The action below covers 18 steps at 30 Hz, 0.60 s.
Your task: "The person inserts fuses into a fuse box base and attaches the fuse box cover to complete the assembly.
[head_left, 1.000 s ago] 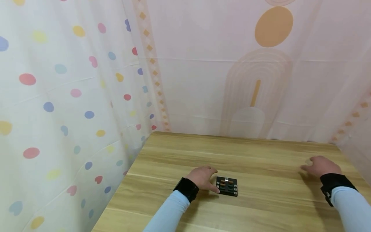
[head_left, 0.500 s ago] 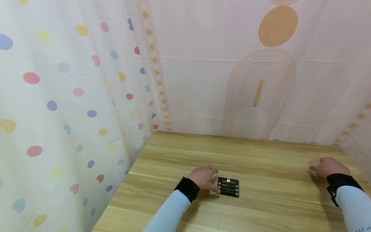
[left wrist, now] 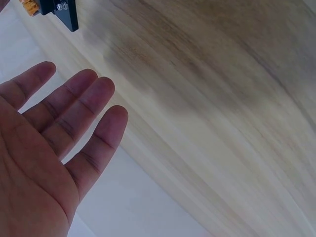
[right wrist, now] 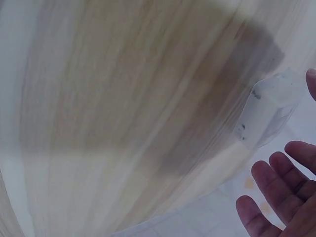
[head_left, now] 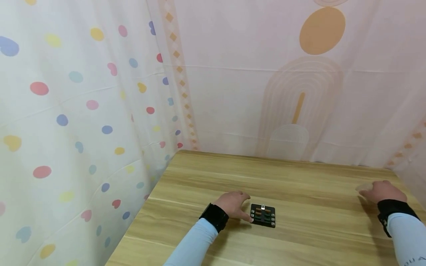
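Observation:
A black fuse block (head_left: 263, 215), with orange and dark green fuses and metal screws along its sides, lies flat on the wooden table. Beside its left edge is my left hand (head_left: 232, 205), fingers extended and thumb tip at the block's lower left corner; whether it touches is unclear. In the left wrist view a corner of the block (left wrist: 66, 15) shows above the spread fingers (left wrist: 101, 136). A clear plastic cover (right wrist: 269, 108) sits at the far right of the table. My right hand (head_left: 386, 192) is next to it, thumb and fingers apart and loosely extended.
The wooden table (head_left: 299, 240) runs back to a pale curtain (head_left: 226, 111) with arch patterns. Another curtain (head_left: 83, 140), dotted with coloured spots and hearts, hangs along the left side. Black bands are worn on both wrists.
My right hand has shifted slightly to the right, and more of the clear cover shows past its fingers. The left hand stays beside the fuse block. The head view has turned slightly.

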{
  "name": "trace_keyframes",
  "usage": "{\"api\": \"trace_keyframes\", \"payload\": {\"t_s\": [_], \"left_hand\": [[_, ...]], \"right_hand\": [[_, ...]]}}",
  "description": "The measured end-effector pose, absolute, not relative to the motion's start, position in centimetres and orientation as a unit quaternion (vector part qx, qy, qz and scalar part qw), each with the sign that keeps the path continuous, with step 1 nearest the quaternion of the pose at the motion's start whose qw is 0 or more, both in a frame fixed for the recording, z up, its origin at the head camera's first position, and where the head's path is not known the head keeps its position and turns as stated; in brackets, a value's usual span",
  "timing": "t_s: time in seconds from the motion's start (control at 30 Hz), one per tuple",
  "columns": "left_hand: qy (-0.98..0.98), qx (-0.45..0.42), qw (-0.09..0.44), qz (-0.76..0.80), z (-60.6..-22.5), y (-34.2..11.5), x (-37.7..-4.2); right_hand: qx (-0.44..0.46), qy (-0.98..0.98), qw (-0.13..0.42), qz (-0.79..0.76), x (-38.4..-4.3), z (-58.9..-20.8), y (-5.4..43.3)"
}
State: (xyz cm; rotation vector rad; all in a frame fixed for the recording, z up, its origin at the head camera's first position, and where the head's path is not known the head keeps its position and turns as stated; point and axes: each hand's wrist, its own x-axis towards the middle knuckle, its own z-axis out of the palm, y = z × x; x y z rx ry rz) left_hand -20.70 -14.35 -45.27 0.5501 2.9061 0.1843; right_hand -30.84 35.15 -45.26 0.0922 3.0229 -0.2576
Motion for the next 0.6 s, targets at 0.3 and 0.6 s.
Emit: {"api": "trace_keyframes", "payload": {"t_s": [0.3, 0.6], "left_hand": [[0.976, 0.187, 0.092, 0.060, -45.1, -14.3, -20.7], [0.976, 0.188, 0.096, 0.056, -45.1, -14.1, -20.6]], "right_hand": [[0.044, 0.996, 0.046, -0.066, -30.9, -46.6, 36.9], [0.050, 0.995, 0.056, -0.072, -30.5, -46.7, 36.7]]}}
